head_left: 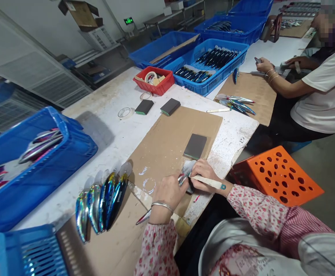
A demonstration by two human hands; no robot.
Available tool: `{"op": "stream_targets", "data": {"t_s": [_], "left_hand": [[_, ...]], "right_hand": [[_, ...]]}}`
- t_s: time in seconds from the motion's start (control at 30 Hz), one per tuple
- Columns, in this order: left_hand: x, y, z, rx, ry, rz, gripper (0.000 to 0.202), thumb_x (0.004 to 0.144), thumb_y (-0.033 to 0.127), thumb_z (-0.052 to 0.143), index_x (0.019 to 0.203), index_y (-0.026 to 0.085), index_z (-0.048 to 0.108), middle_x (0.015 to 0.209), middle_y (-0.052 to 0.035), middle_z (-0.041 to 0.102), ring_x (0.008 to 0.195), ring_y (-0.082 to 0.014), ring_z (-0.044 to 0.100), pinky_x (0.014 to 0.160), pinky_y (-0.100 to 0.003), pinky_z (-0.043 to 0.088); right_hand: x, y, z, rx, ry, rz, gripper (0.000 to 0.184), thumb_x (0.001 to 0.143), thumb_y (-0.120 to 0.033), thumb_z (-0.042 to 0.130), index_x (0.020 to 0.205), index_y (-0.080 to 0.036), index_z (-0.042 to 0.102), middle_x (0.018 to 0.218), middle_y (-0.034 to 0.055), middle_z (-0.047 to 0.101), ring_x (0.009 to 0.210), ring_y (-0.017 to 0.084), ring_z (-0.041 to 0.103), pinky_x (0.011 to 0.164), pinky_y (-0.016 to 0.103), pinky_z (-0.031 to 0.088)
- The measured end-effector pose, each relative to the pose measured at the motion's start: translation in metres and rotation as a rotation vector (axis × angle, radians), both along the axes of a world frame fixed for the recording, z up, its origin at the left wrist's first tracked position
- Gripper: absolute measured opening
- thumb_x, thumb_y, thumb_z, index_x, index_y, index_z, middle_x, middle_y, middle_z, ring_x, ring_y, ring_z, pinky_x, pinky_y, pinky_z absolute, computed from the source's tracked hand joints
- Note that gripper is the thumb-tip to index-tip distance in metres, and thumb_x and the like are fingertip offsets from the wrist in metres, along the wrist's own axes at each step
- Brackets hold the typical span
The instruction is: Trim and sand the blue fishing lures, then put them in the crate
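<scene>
My left hand (169, 195) is closed around a shiny fishing lure (181, 178), most of which the fingers hide. Close against it, my right hand (204, 174) grips a white, flat-handled tool (210, 181) with a teal end; its working tip is hidden at the lure. A pale cloth-like piece (188, 167) shows just beyond the fingers. Below both hands lies a cardboard sheet (167, 142), with a dark sanding block (195, 146) just ahead of them. To the left, several blue and silver lures (102, 203) rest side by side. Another lure's tip (143, 217) pokes out beside my left wrist.
A blue crate of pink lures (78, 140) stands at left. Further back are two sanding blocks (170, 107), a tape roll (125, 112), a red basket (167, 84) and a blue basket of lures (207, 89). A co-worker (322, 88) sits at right, near an orange stool (282, 176).
</scene>
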State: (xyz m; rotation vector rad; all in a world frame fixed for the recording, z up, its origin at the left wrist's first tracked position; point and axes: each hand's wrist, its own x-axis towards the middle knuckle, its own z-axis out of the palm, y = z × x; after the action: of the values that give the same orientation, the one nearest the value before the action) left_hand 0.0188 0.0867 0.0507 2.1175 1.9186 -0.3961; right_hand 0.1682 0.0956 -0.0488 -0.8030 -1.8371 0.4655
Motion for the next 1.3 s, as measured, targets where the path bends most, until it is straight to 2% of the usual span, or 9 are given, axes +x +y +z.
{"op": "stream_targets", "data": {"t_s": [0.3,0.83,0.97,1.3], "left_hand": [[0.000,0.000,0.000,-0.028,0.029,-0.027,0.031,0.086,0.040,0.041,0.098,0.022,0.062,0.088,-0.0105,0.072,0.082,-0.0254,0.067,0.067,-0.031,0.042],[0.005,-0.003,0.000,-0.016,0.054,-0.019,0.030,0.087,0.040,0.041,0.098,0.022,0.062,0.090,-0.0108,0.072,0.082,-0.0256,0.067,0.066,-0.031,0.042],[0.007,-0.005,0.001,0.007,0.068,-0.028,0.029,0.087,0.039,0.041,0.100,0.022,0.061,0.088,-0.0102,0.072,0.081,-0.0244,0.067,0.064,-0.030,0.041],[0.008,-0.006,0.002,0.002,0.056,-0.007,0.027,0.087,0.037,0.042,0.097,0.020,0.061,0.088,-0.0118,0.071,0.078,-0.0249,0.067,0.063,-0.030,0.039]], "right_hand": [[0.000,-0.001,0.000,0.026,-0.095,-0.025,0.012,0.083,-0.027,0.051,0.074,-0.020,0.050,0.072,0.0031,0.054,0.075,0.019,0.047,0.073,0.036,0.035],[0.002,0.001,0.009,-0.016,-0.210,0.015,0.015,0.079,-0.024,0.049,0.065,-0.020,0.044,0.067,0.0022,0.049,0.072,0.018,0.043,0.071,0.035,0.031],[0.003,0.001,0.008,-0.010,-0.172,0.042,0.018,0.081,-0.025,0.050,0.066,-0.020,0.040,0.065,0.0010,0.048,0.071,0.018,0.044,0.072,0.034,0.031],[-0.001,0.001,0.003,0.022,-0.157,-0.010,0.013,0.081,-0.024,0.051,0.071,-0.020,0.043,0.068,0.0011,0.050,0.071,0.018,0.044,0.071,0.034,0.030]]}}
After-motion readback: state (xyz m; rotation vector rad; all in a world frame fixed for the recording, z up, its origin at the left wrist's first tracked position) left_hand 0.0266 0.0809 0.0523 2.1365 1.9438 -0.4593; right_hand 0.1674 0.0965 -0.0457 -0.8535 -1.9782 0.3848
